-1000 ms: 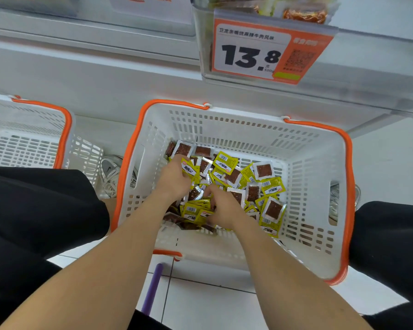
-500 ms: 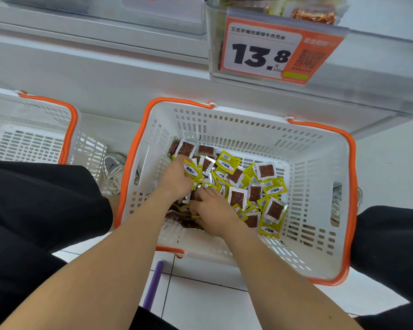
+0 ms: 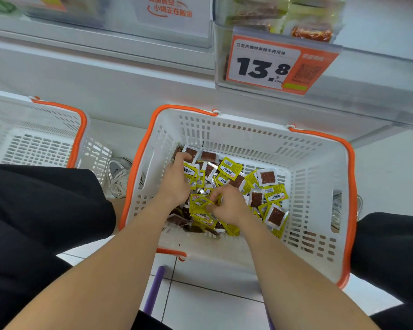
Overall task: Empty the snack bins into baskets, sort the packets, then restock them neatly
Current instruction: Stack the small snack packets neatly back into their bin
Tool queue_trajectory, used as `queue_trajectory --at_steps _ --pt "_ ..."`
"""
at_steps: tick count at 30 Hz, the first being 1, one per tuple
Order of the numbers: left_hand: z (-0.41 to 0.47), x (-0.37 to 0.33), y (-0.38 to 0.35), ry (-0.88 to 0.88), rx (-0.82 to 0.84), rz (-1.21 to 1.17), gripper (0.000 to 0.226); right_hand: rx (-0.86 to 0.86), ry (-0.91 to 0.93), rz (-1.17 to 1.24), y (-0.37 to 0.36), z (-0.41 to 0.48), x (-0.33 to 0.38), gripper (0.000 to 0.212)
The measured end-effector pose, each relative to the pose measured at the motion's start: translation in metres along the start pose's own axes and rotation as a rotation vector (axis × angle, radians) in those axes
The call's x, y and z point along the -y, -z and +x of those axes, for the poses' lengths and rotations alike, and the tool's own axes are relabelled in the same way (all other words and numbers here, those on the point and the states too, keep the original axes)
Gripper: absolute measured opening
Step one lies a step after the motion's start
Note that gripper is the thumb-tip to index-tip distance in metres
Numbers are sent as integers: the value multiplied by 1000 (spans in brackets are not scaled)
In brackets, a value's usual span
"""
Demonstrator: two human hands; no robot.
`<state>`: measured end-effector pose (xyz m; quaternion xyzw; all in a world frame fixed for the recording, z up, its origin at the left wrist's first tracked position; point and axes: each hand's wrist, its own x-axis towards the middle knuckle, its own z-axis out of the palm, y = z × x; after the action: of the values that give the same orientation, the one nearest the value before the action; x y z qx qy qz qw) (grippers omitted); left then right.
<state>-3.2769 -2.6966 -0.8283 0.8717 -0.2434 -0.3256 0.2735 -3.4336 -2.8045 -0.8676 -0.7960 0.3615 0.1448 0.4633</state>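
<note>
White slotted plastic basket with orange rim (image 3: 248,144) holds yellow and clear snack packets (image 3: 229,167); left hand (image 3: 174,182) curls around some, right hand (image 3: 229,206) apparently pinches a yellow one.

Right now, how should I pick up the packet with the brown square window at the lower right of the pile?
Pinch the packet by its flat silvery border at the right corner, coming down from above on the right. It lies face-up on top of the pile, with that side clear toward the basket wall.
</note>
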Motion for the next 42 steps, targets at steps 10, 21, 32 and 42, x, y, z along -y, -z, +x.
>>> queue_trajectory --at_steps 10,21,32,42 --pt "-5 -41 -2 179 -71 -472 45 -35 -385 1137 46 -10 25 33" --pt "1 -74 2 158 -78 -698 31 17 -237 932 69 -8 65 40" --pt "11 -58 5 70 -105 -616 39 71 -175 454 92 -2 62 40" --pt "12 -46 16 -184 43 -230 31 -149 251 30 102 7 67 32"
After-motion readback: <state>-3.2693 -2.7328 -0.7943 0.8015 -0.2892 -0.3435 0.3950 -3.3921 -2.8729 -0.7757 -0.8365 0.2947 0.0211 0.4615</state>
